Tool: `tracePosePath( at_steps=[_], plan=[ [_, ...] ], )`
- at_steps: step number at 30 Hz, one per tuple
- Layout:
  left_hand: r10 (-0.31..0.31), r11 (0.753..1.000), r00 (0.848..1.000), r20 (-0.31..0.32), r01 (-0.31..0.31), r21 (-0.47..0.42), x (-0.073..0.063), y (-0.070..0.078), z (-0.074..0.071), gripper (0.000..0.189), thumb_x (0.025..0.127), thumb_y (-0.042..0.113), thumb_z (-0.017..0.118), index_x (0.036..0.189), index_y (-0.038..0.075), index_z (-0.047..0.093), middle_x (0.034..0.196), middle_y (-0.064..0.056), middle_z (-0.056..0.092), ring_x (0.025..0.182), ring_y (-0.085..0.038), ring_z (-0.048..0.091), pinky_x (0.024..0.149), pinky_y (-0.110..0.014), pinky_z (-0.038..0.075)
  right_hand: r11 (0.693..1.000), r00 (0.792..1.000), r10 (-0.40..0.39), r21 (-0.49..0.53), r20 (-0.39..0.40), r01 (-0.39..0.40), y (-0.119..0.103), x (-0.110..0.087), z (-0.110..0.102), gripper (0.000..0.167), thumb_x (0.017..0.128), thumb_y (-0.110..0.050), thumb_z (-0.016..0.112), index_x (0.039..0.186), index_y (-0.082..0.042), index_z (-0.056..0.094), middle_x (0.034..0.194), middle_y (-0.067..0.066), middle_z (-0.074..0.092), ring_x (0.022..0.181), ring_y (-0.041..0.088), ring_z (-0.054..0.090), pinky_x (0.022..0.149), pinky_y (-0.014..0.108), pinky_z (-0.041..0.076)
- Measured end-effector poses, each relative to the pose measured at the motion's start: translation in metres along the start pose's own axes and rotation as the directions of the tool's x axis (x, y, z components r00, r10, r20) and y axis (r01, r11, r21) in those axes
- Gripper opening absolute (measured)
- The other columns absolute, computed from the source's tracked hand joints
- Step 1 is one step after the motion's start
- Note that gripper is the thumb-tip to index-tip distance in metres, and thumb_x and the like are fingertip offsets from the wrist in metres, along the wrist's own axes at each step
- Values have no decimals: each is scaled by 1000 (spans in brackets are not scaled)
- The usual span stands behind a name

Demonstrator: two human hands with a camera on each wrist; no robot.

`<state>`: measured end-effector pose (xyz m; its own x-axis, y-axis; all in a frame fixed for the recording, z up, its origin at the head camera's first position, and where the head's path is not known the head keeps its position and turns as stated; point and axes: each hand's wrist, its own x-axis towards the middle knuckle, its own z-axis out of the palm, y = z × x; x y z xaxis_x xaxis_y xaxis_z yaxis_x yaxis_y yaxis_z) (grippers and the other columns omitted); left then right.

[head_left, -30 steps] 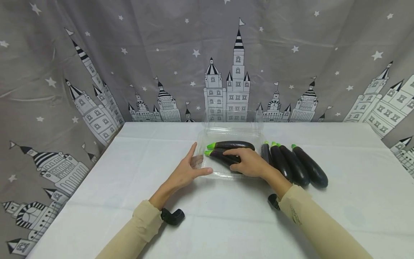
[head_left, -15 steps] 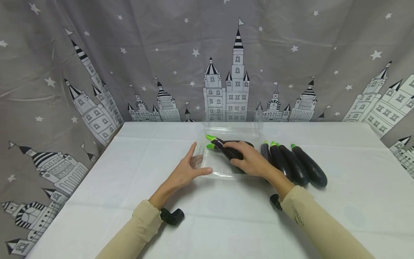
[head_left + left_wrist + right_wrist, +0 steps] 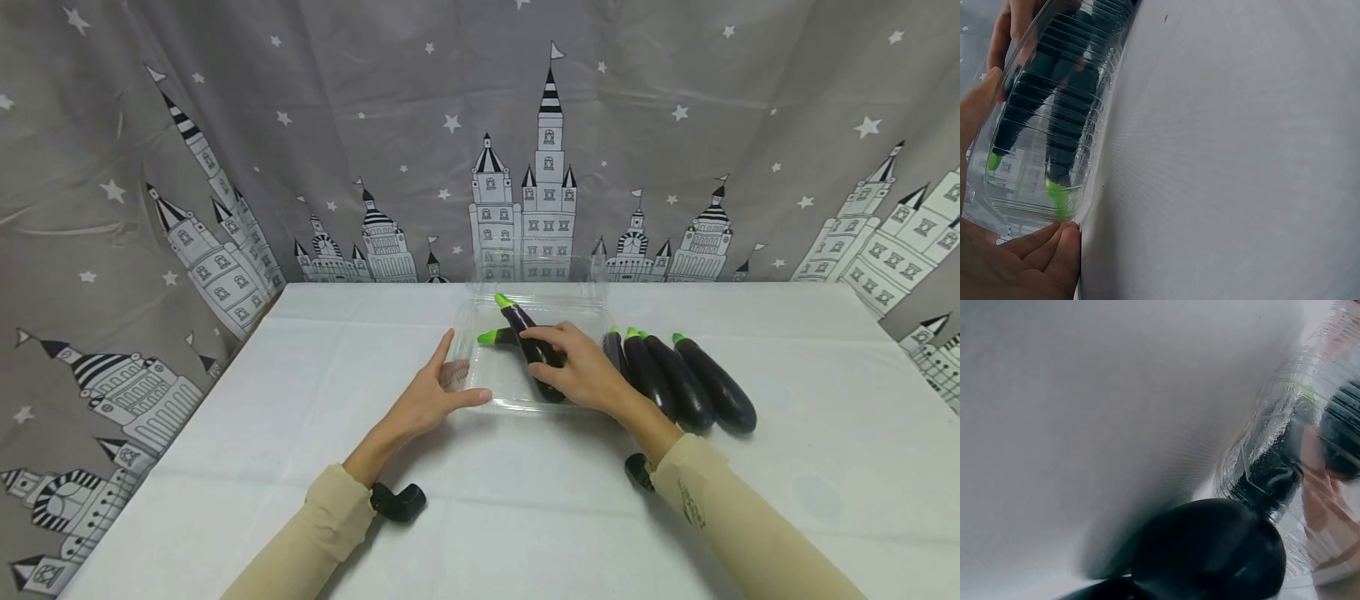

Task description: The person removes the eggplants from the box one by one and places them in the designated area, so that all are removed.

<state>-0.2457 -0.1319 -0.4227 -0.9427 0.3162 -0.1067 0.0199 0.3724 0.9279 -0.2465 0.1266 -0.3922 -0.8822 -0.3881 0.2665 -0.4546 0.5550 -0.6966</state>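
A clear plastic clamshell container (image 3: 517,407) stands on the white table with its lid raised at the back. My right hand (image 3: 577,367) grips a dark eggplant (image 3: 516,321) over the container, thumb on the near side and fingers across the far side. It slants with its green stem end up and away. Beneath it, a second eggplant (image 3: 497,337) lies crosswise in the container, partly hidden. My left hand (image 3: 431,402) touches the container's left front corner with straight, spread fingers. Through the ribbed wall (image 3: 1085,112), the left wrist view shows both eggplants.
Several eggplants (image 3: 712,383) lie side by side on the table, right of the container, close to my right forearm. In the right wrist view a rounded dark eggplant end (image 3: 1210,550) fills the bottom. A grey curtain (image 3: 375,108) with castles hangs behind the table (image 3: 525,500).
My right hand has lifted the front eggplant off the container's floor and turned it from lying crosswise to pointing away, now crossing over the other one. My left hand has stayed put.
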Motion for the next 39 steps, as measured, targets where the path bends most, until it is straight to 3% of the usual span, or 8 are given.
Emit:
tracePosePath(
  at_steps=[9, 23, 28, 33, 39],
  plan=[
    [-2, 1000, 1000, -6, 2, 3, 0, 1, 0, 115, 81, 37, 83, 160, 23, 0, 153, -23, 35, 141, -33, 34, 113, -51, 26, 996, 993, 64, 70, -96, -58, -2, -1, -1, 48, 89, -17, 73, 134, -11, 61, 121, 17, 55, 106, 36, 59, 86, 50, 51],
    [-5, 1000, 1000, -10, 5, 21, -2, 2, 0, 115, 80, 39, 83, 160, 24, 2, 154, -22, 33, 143, -31, 31, 114, -51, 25, 989, 980, 50, 146, -193, -21, -4, -6, -7, 46, 88, -13, 72, 133, -9, 62, 124, 14, 55, 103, 32, 61, 85, 46, 54],
    [-5, 1000, 1000, 2, 5, 0, -3, 0, -1, 114, 82, 37, 82, 160, 24, 0, 153, -21, 36, 142, -32, 32, 112, -51, 28, 990, 982, 56, 139, -178, -31, -8, -11, -17, 46, 89, -15, 71, 134, -11, 62, 129, 13, 54, 108, 32, 56, 87, 48, 53],
    [-3, 1000, 1000, 5, 3, -2, -4, 1, -1, 114, 82, 37, 82, 160, 24, 0, 153, -21, 37, 142, -33, 32, 111, -52, 30, 994, 988, 60, 103, -141, -45, -10, -15, -32, 46, 90, -17, 71, 135, -11, 61, 130, 12, 54, 104, 28, 55, 88, 48, 52],
    [-9, 1000, 1000, -13, 9, 13, -1, 1, 0, 116, 79, 40, 83, 160, 25, 2, 154, -20, 35, 143, -33, 28, 111, -53, 29, 997, 993, 67, 46, -99, -62, -6, -26, -49, 45, 92, -20, 70, 135, -12, 61, 129, 12, 55, 110, 34, 57, 89, 52, 49]
  ],
)
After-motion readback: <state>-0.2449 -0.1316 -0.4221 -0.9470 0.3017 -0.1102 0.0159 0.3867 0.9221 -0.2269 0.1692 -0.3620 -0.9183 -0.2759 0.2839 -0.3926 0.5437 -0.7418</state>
